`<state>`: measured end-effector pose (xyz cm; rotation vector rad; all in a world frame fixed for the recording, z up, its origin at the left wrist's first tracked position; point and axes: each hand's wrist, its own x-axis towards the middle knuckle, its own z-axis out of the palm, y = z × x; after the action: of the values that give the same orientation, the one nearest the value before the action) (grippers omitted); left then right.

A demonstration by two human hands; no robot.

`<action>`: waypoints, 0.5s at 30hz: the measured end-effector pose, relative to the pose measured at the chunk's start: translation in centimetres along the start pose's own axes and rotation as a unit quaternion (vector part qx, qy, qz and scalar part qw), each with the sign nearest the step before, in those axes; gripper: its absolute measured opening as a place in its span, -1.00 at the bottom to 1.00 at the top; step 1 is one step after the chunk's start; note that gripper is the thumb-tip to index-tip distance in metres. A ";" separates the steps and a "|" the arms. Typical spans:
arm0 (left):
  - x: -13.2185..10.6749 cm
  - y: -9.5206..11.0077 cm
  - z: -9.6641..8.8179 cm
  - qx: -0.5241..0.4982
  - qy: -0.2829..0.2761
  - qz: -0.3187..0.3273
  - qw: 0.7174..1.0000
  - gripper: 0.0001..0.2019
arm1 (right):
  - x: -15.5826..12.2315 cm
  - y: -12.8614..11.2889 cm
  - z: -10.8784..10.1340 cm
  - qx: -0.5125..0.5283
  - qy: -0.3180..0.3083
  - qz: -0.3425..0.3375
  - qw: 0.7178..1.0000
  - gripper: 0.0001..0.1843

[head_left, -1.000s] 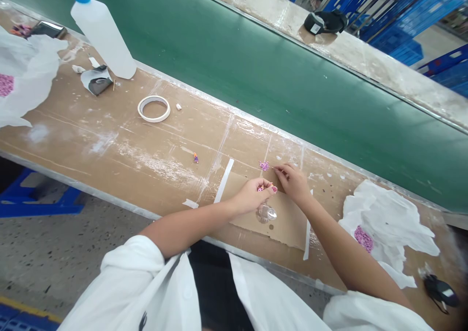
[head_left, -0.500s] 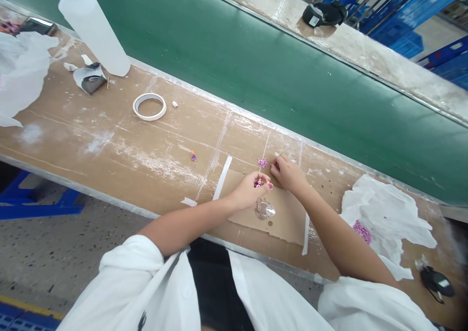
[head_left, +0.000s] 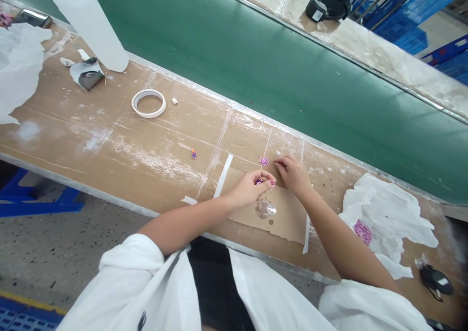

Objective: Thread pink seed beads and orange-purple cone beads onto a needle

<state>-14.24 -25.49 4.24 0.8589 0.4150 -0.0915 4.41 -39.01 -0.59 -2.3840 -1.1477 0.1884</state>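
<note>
My left hand (head_left: pixel 253 188) is closed round a small purple-and-orange figurine (head_left: pixel 258 180), mostly hidden by the fingers. It hovers over a brown cardboard sheet (head_left: pixel 285 223) taped to the bench. My right hand (head_left: pixel 293 175) has thumb and fingers pinched together just right of a little heap of pink beads (head_left: pixel 263 161); whatever lies between the fingertips is too small to make out. Below my left hand, a clear, shiny blob (head_left: pixel 266 208) rests on the cardboard. Off to the left lies another orange-and-purple figurine (head_left: pixel 193 153).
White crumpled paper (head_left: pixel 395 209) with more pink beads (head_left: pixel 362 232) spreads at the right, near a black round object (head_left: pixel 437 280). Leftward are a tape roll (head_left: pixel 148 103), a grey-and-white scrap (head_left: pixel 87 75) and a tall white bottle (head_left: pixel 91 26). A green strip (head_left: pixel 256 77) runs behind the bench.
My right hand's fingertips have shifted slightly right and down, by the bead heap. The left hand stays nearly in place, its figurine now more covered by the fingers. The view has moved a little.
</note>
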 end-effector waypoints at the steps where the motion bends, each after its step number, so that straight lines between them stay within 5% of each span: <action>1: 0.0 0.0 0.0 0.002 0.001 0.000 1.000 -0.71 | 0.2 -0.2 0.1 0.007 -0.002 0.008 1.000 -0.78; 7: 0.1 0.2 0.0 0.013 0.016 -0.004 1.000 -0.82 | 1.2 -1.7 -0.3 0.095 -0.014 0.051 0.994 -0.72; 12: -0.1 0.6 0.0 0.000 0.015 -0.008 1.000 -0.77 | -0.7 -5.6 -2.3 0.250 -0.061 0.073 0.964 -0.63; 13: -0.2 0.6 0.0 -0.008 0.009 -0.006 1.000 -0.73 | -1.3 -6.6 -2.8 0.294 -0.074 0.078 0.950 -0.61; 15: -0.3 0.7 0.0 -0.027 -0.008 -0.002 1.000 -0.63 | -2.6 -8.4 -3.8 0.463 -0.111 0.132 0.869 -0.59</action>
<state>-14.31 -25.05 4.90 0.8030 0.4032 -0.0910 -1.91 -37.86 6.55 -1.6355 -0.5764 0.9035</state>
